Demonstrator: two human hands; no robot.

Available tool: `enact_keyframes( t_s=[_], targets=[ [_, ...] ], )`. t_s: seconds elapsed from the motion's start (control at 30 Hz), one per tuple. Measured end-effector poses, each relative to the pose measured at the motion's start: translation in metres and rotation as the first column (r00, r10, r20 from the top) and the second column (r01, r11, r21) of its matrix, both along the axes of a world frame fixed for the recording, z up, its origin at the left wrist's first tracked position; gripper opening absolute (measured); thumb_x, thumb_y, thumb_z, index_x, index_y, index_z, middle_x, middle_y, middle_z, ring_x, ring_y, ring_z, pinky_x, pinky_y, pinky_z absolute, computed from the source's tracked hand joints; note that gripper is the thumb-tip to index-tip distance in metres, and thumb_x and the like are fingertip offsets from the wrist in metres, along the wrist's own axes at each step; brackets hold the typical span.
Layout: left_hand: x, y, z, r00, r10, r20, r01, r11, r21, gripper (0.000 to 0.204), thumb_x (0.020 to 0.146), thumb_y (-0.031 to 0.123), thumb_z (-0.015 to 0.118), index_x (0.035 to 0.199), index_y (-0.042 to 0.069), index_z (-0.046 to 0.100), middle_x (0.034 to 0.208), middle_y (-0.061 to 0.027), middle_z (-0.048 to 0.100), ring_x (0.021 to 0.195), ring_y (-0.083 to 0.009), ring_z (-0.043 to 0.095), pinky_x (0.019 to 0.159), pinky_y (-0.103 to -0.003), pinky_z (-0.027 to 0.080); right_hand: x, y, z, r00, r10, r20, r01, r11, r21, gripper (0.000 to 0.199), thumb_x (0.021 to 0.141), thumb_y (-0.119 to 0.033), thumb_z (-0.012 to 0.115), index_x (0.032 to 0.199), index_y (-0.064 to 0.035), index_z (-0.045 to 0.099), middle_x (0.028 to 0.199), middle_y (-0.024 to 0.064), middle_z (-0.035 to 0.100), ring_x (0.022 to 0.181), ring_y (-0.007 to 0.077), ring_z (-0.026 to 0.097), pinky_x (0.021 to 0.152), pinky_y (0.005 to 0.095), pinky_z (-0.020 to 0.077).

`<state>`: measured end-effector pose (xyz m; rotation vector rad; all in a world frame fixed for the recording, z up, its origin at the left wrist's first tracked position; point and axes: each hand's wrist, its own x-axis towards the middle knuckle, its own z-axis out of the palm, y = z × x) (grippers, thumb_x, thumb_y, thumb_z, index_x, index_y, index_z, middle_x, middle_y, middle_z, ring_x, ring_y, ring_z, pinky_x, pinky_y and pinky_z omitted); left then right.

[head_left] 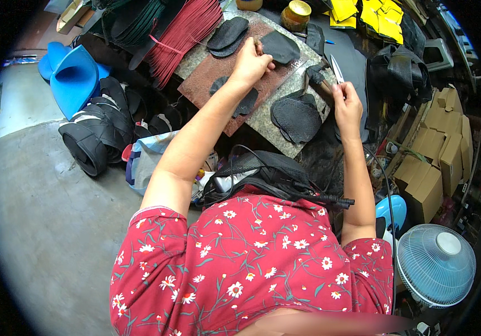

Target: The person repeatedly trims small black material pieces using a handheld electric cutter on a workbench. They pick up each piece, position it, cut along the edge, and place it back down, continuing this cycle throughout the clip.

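Note:
My left hand reaches over a reddish-brown board, its fingers curled at the edge of a flat black leather-like piece. In my right hand is a pair of scissors, of which the pointed silver blades show and the handles are hidden. A stack of rounded black pieces lies beyond my left hand. More black pieces are partly hidden under my left forearm. Nearer to my right hand rests another stack of black textured pieces on a speckled stone slab.
Bundled red strips lie at the back left. A lidded jar and yellow packets are at the back. Blue curved shapes and black rolls stand left. Cardboard boxes and a fan are on the right.

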<state>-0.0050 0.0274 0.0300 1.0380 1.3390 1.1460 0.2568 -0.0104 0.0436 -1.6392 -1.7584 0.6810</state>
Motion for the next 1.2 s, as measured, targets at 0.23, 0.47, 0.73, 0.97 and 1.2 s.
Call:
enact_keyframes(
  t_s=[0.23, 0.47, 0.73, 0.97, 1.2],
  targets=[
    [-0.008, -0.016, 0.016, 0.859, -0.367, -0.357, 0.319, 0.929, -0.188, 0.029, 0.087, 0.012, 0.066, 0.098, -0.001, 0.043, 0.081, -0.0158, 0.065, 0.056, -0.0184, 0.065, 0.049, -0.031, 0.052, 0.010, -0.027, -0.001, 0.860, 0.002, 0.511, -0.063, 0.993, 0.102, 0.045, 0.078, -0.023, 0.073, 0.119, -0.0123, 0.058, 0.111, 0.0088, 0.058, 0.105, 0.0305, 0.055, 0.088, 0.0438, 0.0443],
    [-0.017, -0.009, 0.021, 0.751, -0.040, -0.659, 0.166, 0.977, 0.130, 0.035, 0.083, 0.022, 0.070, 0.098, -0.001, 0.049, 0.082, -0.0172, 0.065, 0.075, -0.0298, 0.067, 0.065, -0.040, 0.052, -0.001, -0.020, 0.008, 0.938, -0.049, 0.343, -0.073, 0.939, 0.335, 0.032, 0.078, -0.018, 0.072, 0.108, -0.0101, 0.065, 0.107, 0.0086, 0.060, 0.101, 0.0282, 0.055, 0.087, 0.0398, 0.0441],
    [0.039, -0.052, 0.034, 0.692, -0.363, -0.624, 0.594, 0.778, 0.206, 0.021, 0.089, 0.016, 0.059, 0.099, 0.003, 0.045, 0.083, -0.0223, 0.063, 0.083, -0.0444, 0.061, 0.067, -0.049, 0.048, -0.030, -0.018, -0.006, 0.888, 0.221, -0.404, -0.316, 0.930, -0.187, 0.016, 0.089, -0.018, 0.066, 0.093, -0.0025, 0.068, 0.082, 0.0048, 0.066, 0.078, 0.0122, 0.061, 0.072, 0.0264, 0.0471],
    [0.036, -0.065, 0.032, 0.725, -0.135, -0.675, 0.521, 0.749, 0.410, 0.016, 0.085, 0.012, 0.059, 0.096, 0.007, 0.049, 0.080, -0.0151, 0.060, 0.082, -0.0384, 0.061, 0.068, -0.046, 0.050, -0.028, -0.016, 0.003, 0.885, 0.264, -0.384, -0.389, 0.873, -0.294, 0.020, 0.095, -0.016, 0.055, 0.104, -0.0049, 0.069, 0.093, 0.0063, 0.070, 0.088, 0.0125, 0.064, 0.081, 0.0282, 0.0487],
    [0.033, -0.066, 0.032, 0.588, -0.134, -0.798, 0.706, 0.566, 0.425, 0.016, 0.079, 0.005, 0.063, 0.092, 0.005, 0.054, 0.082, -0.0112, 0.059, 0.080, -0.0333, 0.063, 0.065, -0.042, 0.049, -0.036, -0.024, 0.040, 0.763, 0.554, 0.334, -0.549, 0.827, -0.117, 0.016, 0.080, -0.006, 0.057, 0.094, -0.0056, 0.065, 0.096, 0.0102, 0.065, 0.095, 0.0309, 0.061, 0.081, 0.0398, 0.0507]
  ],
)
